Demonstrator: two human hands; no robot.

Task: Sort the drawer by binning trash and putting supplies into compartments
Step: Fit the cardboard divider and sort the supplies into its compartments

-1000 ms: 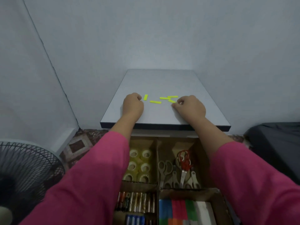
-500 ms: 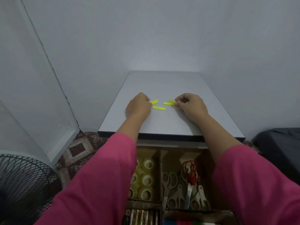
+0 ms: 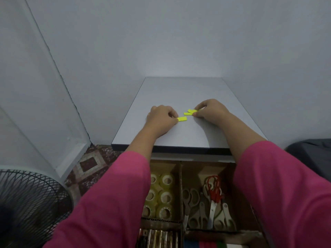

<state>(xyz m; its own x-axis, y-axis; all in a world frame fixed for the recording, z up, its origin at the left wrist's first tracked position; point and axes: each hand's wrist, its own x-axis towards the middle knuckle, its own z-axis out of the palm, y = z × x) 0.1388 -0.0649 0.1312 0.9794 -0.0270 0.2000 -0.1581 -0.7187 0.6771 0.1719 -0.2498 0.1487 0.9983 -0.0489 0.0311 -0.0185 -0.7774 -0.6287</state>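
Note:
Small yellow paper strips lie on the grey tabletop (image 3: 179, 93). My left hand (image 3: 161, 117) is curled with its fingertips pinching one yellow strip (image 3: 182, 119). My right hand (image 3: 209, 110) pinches a small bunch of yellow strips (image 3: 189, 112) against the table. Below the table edge the open drawer (image 3: 180, 178) shows cardboard compartments: tape rolls (image 3: 161, 196) at left, scissors (image 3: 209, 203) at right, batteries (image 3: 157, 238) in front.
A black fan grille (image 3: 26, 208) stands at the lower left over a patterned floor (image 3: 89, 163). Grey walls close in behind and to the left. A dark grey object (image 3: 311, 154) sits at the right. Coloured pads (image 3: 206, 245) show at the bottom edge.
The scattered yellow strips have been drawn together toward the middle. Both hands have closed in on them, each now pinching strips. The camera view has tilted up slightly.

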